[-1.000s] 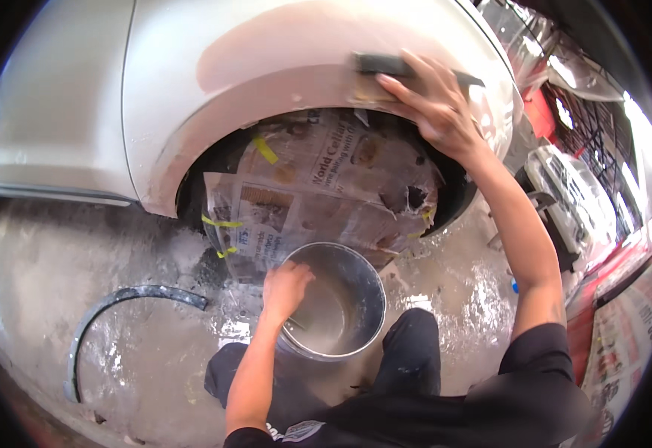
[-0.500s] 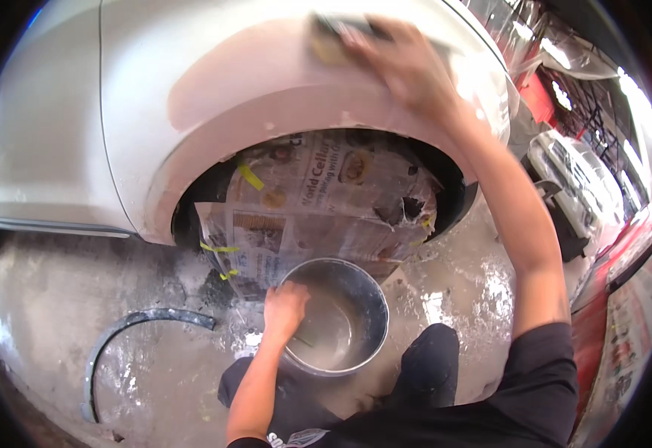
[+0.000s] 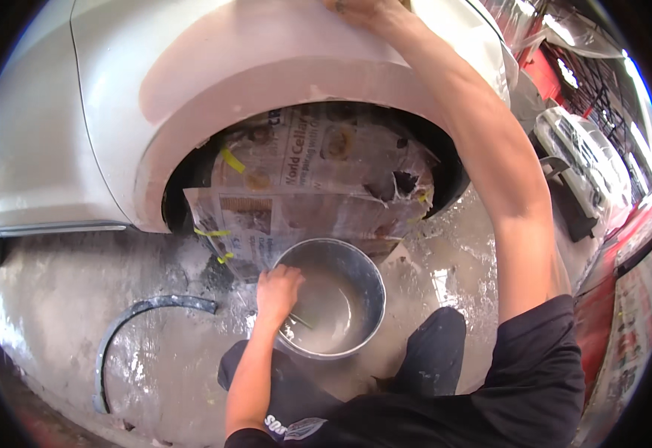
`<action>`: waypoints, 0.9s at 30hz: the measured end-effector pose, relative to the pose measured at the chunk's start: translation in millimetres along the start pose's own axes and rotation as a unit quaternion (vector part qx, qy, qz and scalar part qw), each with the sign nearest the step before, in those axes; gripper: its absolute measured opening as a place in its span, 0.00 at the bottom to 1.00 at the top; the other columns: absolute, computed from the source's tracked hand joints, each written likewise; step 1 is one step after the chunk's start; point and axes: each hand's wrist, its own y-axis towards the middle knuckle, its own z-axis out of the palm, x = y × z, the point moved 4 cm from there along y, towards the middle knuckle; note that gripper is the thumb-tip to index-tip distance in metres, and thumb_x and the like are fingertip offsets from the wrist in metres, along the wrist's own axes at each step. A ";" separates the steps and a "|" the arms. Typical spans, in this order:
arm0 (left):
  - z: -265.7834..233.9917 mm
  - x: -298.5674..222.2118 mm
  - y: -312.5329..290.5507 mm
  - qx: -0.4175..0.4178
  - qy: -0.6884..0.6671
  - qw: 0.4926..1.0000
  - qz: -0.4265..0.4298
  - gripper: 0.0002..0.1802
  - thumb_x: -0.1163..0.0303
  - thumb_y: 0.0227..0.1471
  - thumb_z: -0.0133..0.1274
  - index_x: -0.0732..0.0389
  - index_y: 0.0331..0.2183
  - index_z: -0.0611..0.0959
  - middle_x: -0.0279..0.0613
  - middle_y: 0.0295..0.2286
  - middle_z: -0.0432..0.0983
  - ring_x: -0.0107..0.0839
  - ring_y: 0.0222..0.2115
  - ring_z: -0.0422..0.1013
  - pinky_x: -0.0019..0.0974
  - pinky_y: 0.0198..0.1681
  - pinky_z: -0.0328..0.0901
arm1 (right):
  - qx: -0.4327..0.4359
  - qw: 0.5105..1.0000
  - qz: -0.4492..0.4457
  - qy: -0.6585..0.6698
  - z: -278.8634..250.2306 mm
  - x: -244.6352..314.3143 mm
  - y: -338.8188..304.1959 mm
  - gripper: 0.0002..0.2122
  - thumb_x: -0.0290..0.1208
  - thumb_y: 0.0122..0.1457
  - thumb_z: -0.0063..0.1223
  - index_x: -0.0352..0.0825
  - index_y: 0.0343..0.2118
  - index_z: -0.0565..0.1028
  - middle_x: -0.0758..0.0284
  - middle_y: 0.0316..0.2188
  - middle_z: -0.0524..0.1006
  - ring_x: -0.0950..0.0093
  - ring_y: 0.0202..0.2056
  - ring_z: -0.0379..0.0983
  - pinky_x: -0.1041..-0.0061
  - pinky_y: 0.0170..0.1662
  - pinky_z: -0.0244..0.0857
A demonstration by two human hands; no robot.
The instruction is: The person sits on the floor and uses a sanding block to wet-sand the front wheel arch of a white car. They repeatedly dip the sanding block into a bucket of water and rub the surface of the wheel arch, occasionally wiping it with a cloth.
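Observation:
My right hand [image 3: 363, 10] is at the upper edge of the view, against the upper part of a pale car fender [image 3: 266, 45]. Its fingers look curled, partly cut off by the edge, and the sanding block seen in it half a second ago is mostly out of view. Below, my left hand [image 3: 280, 290] grips the left rim of a dark round bucket [image 3: 379, 299] holding cloudy greyish water. A thin greenish strip [image 3: 300, 321] lies inside the bucket below that hand. Newspaper [image 3: 311, 179] covers the wheel in the arch, held with yellow tape [image 3: 232, 160].
A curved dark trim piece [image 3: 106, 351] lies on the wet floor [image 3: 169, 358] at left. My knees [image 3: 436, 343] flank the bucket's near side. A plastic-wrapped light-coloured part [image 3: 584, 153] stands at right, near red panels. The car door [image 3: 31, 134] is at left.
My right hand has moved upward along the fender, taking the sanding block toward the edge of view. The view has shifted slightly. My left hand stays on the bucket rim.

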 end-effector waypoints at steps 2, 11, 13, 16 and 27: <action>-2.3 7.4 -8.1 0.000 -0.006 1.000 -0.015 0.11 0.63 0.57 0.58 0.55 0.40 0.87 0.43 0.36 0.81 0.45 0.41 0.77 0.53 0.52 0.66 | -0.042 0.996 -0.005 0.081 8.6 12.3 -2.2 0.17 0.28 0.63 0.55 0.45 0.55 0.81 0.60 0.54 0.78 0.57 0.56 0.72 0.61 0.54 0.69; -4.0 -1.6 -3.0 -0.011 -0.009 1.000 -0.003 0.11 0.61 0.56 0.60 0.56 0.38 0.88 0.40 0.33 0.81 0.45 0.37 0.77 0.48 0.46 0.68 | -0.129 0.987 -0.090 -0.036 -56.9 54.7 22.6 0.19 0.27 0.63 0.52 0.38 0.58 0.74 0.56 0.48 0.74 0.58 0.51 0.70 0.60 0.57 0.70; -13.0 2.8 -7.3 -0.029 -0.002 1.000 0.009 0.11 0.61 0.56 0.59 0.56 0.38 0.89 0.39 0.34 0.82 0.45 0.37 0.77 0.48 0.46 0.68 | -0.151 0.982 -0.107 -0.036 -45.4 57.9 10.6 0.19 0.27 0.63 0.52 0.41 0.58 0.75 0.56 0.51 0.74 0.57 0.52 0.71 0.60 0.58 0.68; -15.7 13.3 -15.0 -0.039 0.000 0.999 -0.015 0.11 0.61 0.57 0.59 0.55 0.37 0.89 0.39 0.34 0.82 0.44 0.37 0.77 0.48 0.45 0.68 | -0.169 0.975 -0.144 -0.005 -33.5 69.8 -74.0 0.20 0.27 0.63 0.53 0.47 0.59 0.78 0.58 0.55 0.74 0.57 0.54 0.71 0.59 0.60 0.63; -18.2 12.9 -15.2 -0.053 -0.001 0.998 -0.021 0.12 0.60 0.58 0.58 0.55 0.39 0.89 0.40 0.35 0.82 0.47 0.36 0.77 0.47 0.44 0.69 | -0.191 0.966 -0.173 -0.016 -29.0 73.2 -83.6 0.19 0.35 0.58 0.61 0.47 0.53 0.82 0.53 0.53 0.76 0.55 0.54 0.72 0.54 0.56 0.66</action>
